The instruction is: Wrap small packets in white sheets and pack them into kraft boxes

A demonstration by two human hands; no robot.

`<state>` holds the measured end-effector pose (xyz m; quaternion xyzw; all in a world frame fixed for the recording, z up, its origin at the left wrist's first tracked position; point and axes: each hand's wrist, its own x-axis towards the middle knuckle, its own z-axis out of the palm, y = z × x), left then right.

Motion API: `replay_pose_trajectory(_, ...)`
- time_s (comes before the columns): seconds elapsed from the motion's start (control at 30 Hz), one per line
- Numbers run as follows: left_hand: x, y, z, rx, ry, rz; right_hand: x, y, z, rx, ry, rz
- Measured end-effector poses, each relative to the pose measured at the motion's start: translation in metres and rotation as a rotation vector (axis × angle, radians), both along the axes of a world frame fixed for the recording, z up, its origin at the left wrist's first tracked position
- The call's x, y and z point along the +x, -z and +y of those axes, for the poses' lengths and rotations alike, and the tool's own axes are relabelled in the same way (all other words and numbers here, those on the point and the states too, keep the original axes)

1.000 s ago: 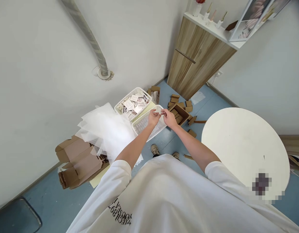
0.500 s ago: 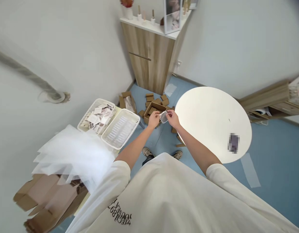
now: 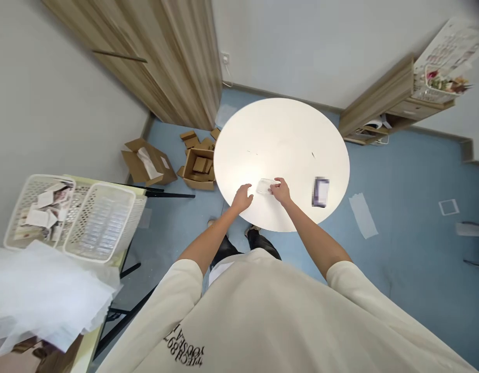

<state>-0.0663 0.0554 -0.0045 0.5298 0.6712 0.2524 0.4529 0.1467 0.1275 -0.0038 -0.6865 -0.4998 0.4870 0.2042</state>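
Note:
Over the round white table (image 3: 281, 134), my right hand (image 3: 281, 191) pinches a small clear plastic case (image 3: 264, 186) by its right end. My left hand (image 3: 242, 198) is just left of the case, with thumb and fingers apart and nothing between them. Whether the case rests on the tabletop or hangs slightly above it, I cannot tell. A blurred-out rectangular item (image 3: 320, 192) lies on the table to the right of my right hand.
At left, a side table (image 3: 86, 357) bears a basket of cards (image 3: 17, 207), a basket of clear cases (image 3: 125, 197) and white sheets (image 3: 48, 295). Cardboard boxes (image 3: 190, 178) stand on the floor by the wooden cabinet (image 3: 177, 72). A low shelf (image 3: 379, 98) is at right.
My view has turned right, from the baskets to the round table. Both hands have come over the tabletop with the clear case. My left hand has let go of it.

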Motion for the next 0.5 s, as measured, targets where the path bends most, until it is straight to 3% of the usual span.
replay_pose_trajectory(0.1, 0.034, 0.013, 0.007, -0.033, 0.014, -0.024, 0.026, 0.015, 0.003, 0.009, -0.016, -0.075)
replay_pose_trajectory(0.23, 0.062, 0.016, 0.016, -0.156, 0.009, -0.118, 0.036, 0.029, 0.003, 0.022, -0.022, -0.161)
replay_pose_trajectory(0.4, 0.076, 0.011, 0.024, -0.31, -0.072, -0.191, 0.036, 0.035, 0.003, 0.102, -0.089, -0.314)
replay_pose_trajectory(0.5, 0.078, 0.007, 0.03, -0.335, -0.093, -0.186, 0.037, 0.035, 0.004, 0.143, -0.135, -0.298)
